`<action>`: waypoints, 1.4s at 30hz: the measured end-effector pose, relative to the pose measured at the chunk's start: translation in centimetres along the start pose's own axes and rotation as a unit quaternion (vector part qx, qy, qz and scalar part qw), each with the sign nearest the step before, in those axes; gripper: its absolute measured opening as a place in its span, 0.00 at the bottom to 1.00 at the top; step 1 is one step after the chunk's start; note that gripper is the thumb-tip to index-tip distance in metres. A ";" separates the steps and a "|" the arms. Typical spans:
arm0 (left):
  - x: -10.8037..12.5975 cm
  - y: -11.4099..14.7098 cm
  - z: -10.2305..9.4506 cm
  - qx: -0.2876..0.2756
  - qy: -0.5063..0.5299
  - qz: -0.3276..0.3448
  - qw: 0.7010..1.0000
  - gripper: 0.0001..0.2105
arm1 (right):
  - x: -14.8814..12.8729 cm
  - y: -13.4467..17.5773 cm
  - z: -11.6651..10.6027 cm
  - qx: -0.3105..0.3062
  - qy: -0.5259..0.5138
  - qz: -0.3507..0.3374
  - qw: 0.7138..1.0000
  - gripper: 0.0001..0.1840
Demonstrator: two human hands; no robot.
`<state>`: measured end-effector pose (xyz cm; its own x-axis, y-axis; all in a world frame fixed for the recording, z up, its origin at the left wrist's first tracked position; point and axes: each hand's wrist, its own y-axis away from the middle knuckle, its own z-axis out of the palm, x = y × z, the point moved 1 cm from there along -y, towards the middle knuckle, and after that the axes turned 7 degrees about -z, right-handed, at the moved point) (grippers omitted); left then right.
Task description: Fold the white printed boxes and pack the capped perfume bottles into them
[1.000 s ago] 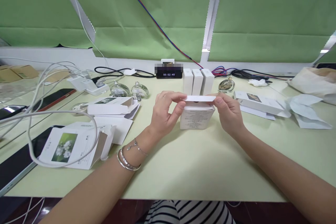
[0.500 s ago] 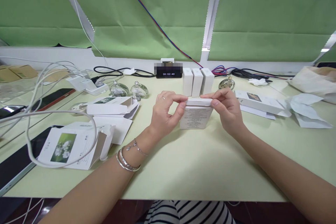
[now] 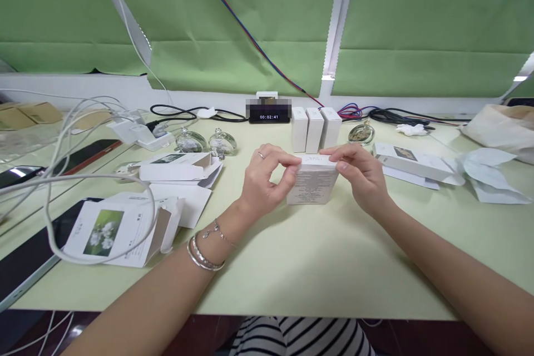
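Observation:
A small white carton (image 3: 311, 188) with printed text on its near face stands upright on the table between my hands. My left hand (image 3: 269, 178) pinches the left end of its top flap with thumb and forefinger. On the other side, my right hand (image 3: 361, 175) grips the right end of the top with thumb and fingertips. The flap (image 3: 317, 161) lies nearly flat over the carton's top. Just behind stand three narrow white boxes (image 3: 314, 129) in a row. The carton's far side is hidden.
Glass bottles (image 3: 222, 142) stand at the left back, and a round bottle (image 3: 361, 133) at the right. Opened cartons (image 3: 112, 231) and a looping white cable (image 3: 48, 217) occupy the left. A flattened box (image 3: 417, 163) and crumpled paper (image 3: 494, 175) lie right. A timer display (image 3: 269, 117) sits behind.
The top flap has tipped down flatter, so its printed upper face now shows. Both hands keep hold of its ends and have barely moved.

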<state>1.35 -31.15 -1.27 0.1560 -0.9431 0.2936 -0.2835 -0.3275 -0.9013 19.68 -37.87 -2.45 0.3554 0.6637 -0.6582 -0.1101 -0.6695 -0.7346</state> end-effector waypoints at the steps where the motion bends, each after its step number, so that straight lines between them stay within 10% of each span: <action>1: -0.1 0.0 0.0 -0.004 0.002 0.003 1.000 0.04 | -0.1 0.0 0.0 -0.005 0.006 0.000 1.000 0.07; 7: -0.5 0.1 0.0 -0.046 0.003 0.019 0.999 0.01 | -0.2 -0.3 -0.7 -0.130 0.085 -0.085 0.984 0.06; 11: -0.8 0.4 0.4 -0.046 -0.033 -0.020 0.998 0.02 | 0.4 -0.1 -0.8 -0.243 0.182 -0.153 0.940 0.24; 25: -1.2 1.7 1.5 -0.058 -0.067 -0.290 0.953 0.15 | 4.1 -3.5 8.0 -0.132 0.439 -0.072 0.886 0.22; 42: -1.4 2.0 1.6 -0.115 -0.081 -0.302 0.943 0.16 | 7.9 -9.5 11.2 -0.125 0.579 -0.050 0.804 0.29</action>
<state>2.03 -30.43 -3.99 0.4915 -0.5657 0.6621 -0.2908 -0.8233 -0.4875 13.10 -22.55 -2.48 0.9929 0.0597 0.1028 0.1111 -0.7747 -0.6226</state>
